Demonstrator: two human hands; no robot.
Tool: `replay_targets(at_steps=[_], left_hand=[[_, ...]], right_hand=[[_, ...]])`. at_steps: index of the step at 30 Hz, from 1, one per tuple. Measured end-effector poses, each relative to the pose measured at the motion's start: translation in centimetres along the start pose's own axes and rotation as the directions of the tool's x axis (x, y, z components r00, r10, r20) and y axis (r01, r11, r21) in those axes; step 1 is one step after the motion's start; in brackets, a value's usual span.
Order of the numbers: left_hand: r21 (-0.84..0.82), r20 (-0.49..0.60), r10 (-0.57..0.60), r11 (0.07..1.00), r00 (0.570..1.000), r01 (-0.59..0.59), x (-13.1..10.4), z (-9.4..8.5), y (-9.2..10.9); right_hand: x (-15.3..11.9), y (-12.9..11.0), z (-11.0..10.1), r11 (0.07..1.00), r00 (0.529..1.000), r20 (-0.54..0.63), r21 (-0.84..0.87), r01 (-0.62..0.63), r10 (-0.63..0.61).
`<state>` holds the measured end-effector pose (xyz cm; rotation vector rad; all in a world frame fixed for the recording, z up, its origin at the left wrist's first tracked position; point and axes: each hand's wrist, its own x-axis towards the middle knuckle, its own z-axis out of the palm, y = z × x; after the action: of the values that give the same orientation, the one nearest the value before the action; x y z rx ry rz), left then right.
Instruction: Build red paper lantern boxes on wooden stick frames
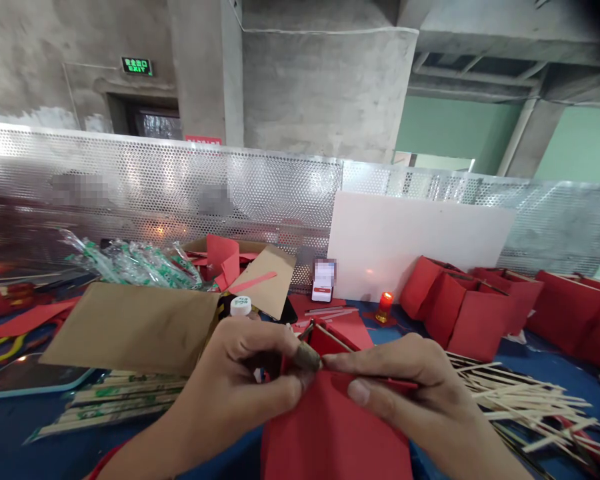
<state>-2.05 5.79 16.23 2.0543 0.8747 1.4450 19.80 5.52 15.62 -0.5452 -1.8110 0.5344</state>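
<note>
Pinching: both hands meet on a red folded-paper piece (pixel 330 427) low in the middle of the blue table (pixel 10 433); everything below is placed from this piece.
Left hand: left hand (pixel 245 380) fingers closed together, thumb and forefinger clamped on the top edge of the piece; fingertip has a brownish cover (pixel 307 358).
Right hand: right hand (pixel 410 387) also closed on the piece, thumb flat on the red face, forefinger tip touching the left fingertip.
Stick: thin wooden stick (pixel 330 337) rises tilted just above the pinch, against a red flap; can't tell whether it is attached.
Right of piece: loose heap of pale wooden sticks (pixel 520 400), near the right hand.
Far right, behind: row of red paper bag-shaped boxes (pixel 460 313) along a white board (pixel 410 240).
Behind piece: small red candle-shaped light, lit (pixel 385 303); small red-and-white stand (pixel 323 288), its face blurred.
Left of piece: brown cardboard box, flaps open (pixel 135 327), red paper scraps inside; white bottle cap (pixel 241 305) just behind the left hand.
Far left: clear wrappers with green print (pixel 130 263) behind the box, wrapped chopstick packs (pixel 115 397) in front of it.
Backdrop: perforated metal screen (pixel 180 180) along the table's back.
</note>
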Motion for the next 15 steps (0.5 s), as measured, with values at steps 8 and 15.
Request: replay_targets(at_steps=[8,15], left_hand=[[0.226,0.154,0.257,0.931,0.954,-0.288,-1.2,0.6,1.3],[0.136,0.047,0.210,0.967,0.977,-0.215,-3.1,0.7,0.7]], right_hand=[[-1.2,0.0,1.0,0.984,0.982,-0.068,0.043,-0.175,0.177],[-1.9,-0.8,-0.3,0.982,0.996,-0.044,-0.165,-0.087,0.081]])
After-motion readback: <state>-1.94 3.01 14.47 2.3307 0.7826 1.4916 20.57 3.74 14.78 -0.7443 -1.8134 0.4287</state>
